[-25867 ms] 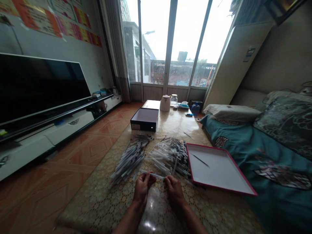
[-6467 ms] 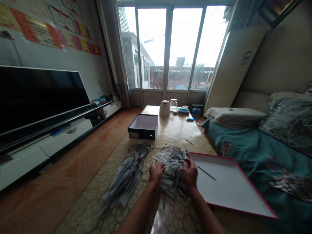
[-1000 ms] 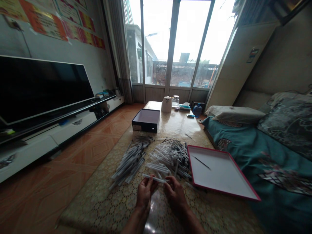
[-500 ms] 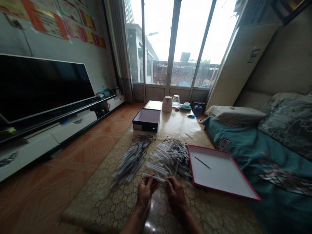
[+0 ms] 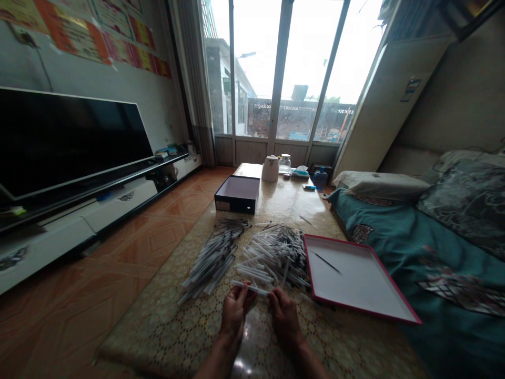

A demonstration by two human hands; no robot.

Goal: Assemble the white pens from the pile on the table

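Observation:
My left hand [image 5: 235,308] pinches one end of a slim white pen barrel [image 5: 251,287] between thumb and fingers. At its other end, the fingers of my right hand [image 5: 283,311] are closed on it. The barrel lies nearly level, just above the table. Right beyond it spreads a heap of loose white pen barrels [image 5: 256,260] with thin dark sticks among them. To the left lies a neater pile of pale pens with dark ends [image 5: 213,258]. Whether anything thin sits inside the held barrel is too small to tell.
A red-edged white box lid [image 5: 366,284] lies to the right with one dark thin stick [image 5: 327,262] in it. Behind the piles stands a dark open box [image 5: 235,208]. Farther back are a pale kettle [image 5: 270,169] and a glass jar [image 5: 284,163]. A sofa [image 5: 379,237] flanks the patterned table [image 5: 158,326].

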